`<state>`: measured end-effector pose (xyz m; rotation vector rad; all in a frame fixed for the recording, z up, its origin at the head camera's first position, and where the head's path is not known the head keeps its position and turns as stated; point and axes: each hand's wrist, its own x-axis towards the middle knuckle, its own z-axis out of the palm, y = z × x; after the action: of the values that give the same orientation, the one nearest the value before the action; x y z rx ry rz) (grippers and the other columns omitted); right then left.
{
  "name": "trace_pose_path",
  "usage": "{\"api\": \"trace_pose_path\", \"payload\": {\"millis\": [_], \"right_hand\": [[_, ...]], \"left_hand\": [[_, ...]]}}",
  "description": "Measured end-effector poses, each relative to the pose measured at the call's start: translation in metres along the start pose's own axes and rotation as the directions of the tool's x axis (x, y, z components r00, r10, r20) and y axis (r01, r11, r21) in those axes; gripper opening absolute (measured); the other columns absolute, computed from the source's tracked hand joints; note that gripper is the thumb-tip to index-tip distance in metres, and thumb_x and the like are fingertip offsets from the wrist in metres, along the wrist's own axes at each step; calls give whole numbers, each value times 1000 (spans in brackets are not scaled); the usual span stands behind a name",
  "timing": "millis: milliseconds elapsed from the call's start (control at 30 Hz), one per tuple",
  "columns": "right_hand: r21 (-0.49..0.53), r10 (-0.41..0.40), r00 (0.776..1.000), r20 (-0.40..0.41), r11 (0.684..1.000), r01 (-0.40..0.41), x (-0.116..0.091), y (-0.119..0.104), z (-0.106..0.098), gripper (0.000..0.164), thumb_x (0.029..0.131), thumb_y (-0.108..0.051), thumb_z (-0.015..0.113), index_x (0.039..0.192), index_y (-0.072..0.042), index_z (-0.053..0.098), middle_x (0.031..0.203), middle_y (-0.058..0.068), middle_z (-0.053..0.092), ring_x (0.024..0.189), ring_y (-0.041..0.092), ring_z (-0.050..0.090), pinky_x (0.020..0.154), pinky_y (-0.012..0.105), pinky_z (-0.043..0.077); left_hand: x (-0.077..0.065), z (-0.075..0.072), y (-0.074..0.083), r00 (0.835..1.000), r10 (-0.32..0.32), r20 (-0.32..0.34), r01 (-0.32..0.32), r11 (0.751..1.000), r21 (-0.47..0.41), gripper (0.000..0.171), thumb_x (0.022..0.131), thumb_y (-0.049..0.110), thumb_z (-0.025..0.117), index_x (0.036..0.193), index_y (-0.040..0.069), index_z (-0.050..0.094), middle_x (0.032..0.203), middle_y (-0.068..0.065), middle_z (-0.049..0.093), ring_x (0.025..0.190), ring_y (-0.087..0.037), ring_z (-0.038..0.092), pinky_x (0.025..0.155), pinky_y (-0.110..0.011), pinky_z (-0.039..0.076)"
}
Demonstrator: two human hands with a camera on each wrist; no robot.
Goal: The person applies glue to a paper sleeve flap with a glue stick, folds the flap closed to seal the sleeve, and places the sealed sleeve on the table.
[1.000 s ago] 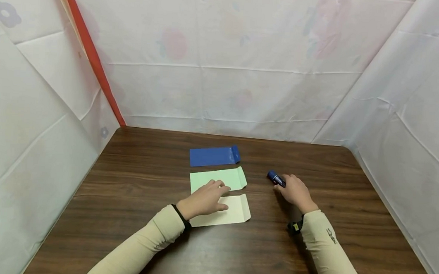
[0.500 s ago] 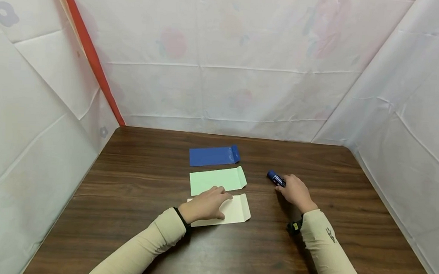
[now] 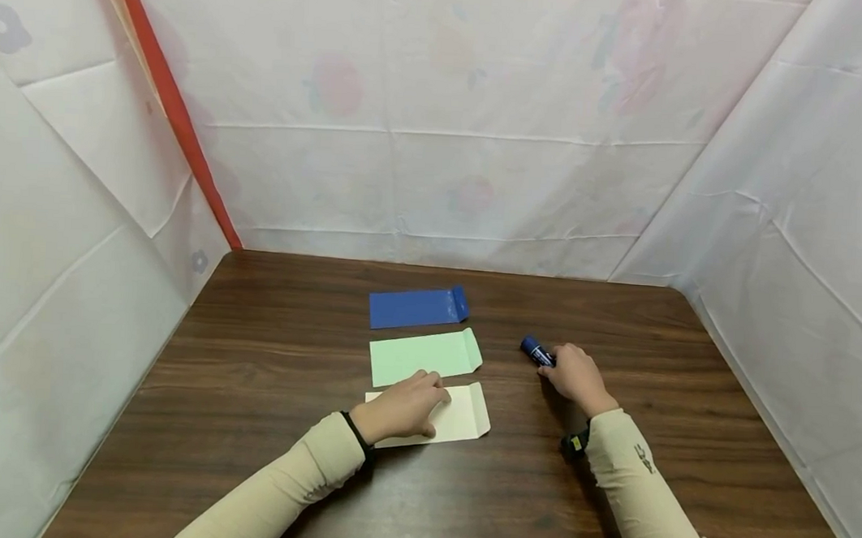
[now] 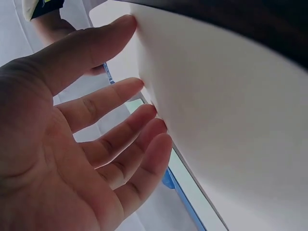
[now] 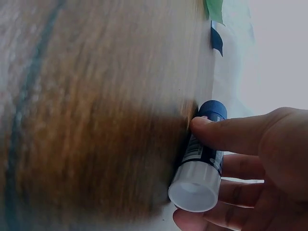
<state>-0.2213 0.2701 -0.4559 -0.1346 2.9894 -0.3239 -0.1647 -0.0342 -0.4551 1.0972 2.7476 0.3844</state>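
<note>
A cream envelope [image 3: 461, 417] lies flat with its flap toward the right. Over its left part is my left hand [image 3: 402, 407]; in the left wrist view the loosely bent fingertips [image 4: 153, 129] and thumb touch the paper, spread apart. Just beyond lies a light green envelope [image 3: 419, 355], and past that a blue envelope [image 3: 413, 309], flaps also to the right. Farther right, my right hand [image 3: 575, 378] holds a glue stick [image 3: 535, 349] lying low at the table. Its blue ridged cap points away from me, and the white hollow base [image 5: 193, 192] shows in the right wrist view.
The brown wooden table [image 3: 247, 422] is walled by white patterned sheets [image 3: 438, 139] at the back and both sides. A red strip [image 3: 176, 109] runs down the back left corner.
My left hand has drawn back toward me, off the green envelope and onto the cream one, its fingers bending slightly more. The right hand stays on the glue stick.
</note>
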Motion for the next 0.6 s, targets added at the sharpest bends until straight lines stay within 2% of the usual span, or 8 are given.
{"api": "trace_pose_path", "payload": {"millis": [133,267,600], "right_hand": [[14,-7,1000,-5,1000,7,2,0,1,40,91,-24,69,115,8,64,99,20,67,74,23,56,65,38,48],[16,-23,1000,-9,1000,23,4,0,1,37,90,-24,69,112,6,66,94,18,68,70,21,55,62,35,46],[34,-25,999,-21,999,26,2,0,3,45,91,-25,68,121,9,62,108,24,66,77,23,58,64,36,48]], "left_hand": [[-2,2,1,999,-30,11,30,999,-39,46,75,20,84,117,9,68,112,-6,61,102,-22,55,88,-31,50],[-2,4,1,999,-47,14,48,998,-50,45,75,23,85,116,10,68,113,-6,60,101,-22,55,86,-31,51],[0,1,-1,999,-29,18,29,999,-23,44,75,27,85,113,11,69,112,-4,60,101,-21,55,84,-29,50]]}}
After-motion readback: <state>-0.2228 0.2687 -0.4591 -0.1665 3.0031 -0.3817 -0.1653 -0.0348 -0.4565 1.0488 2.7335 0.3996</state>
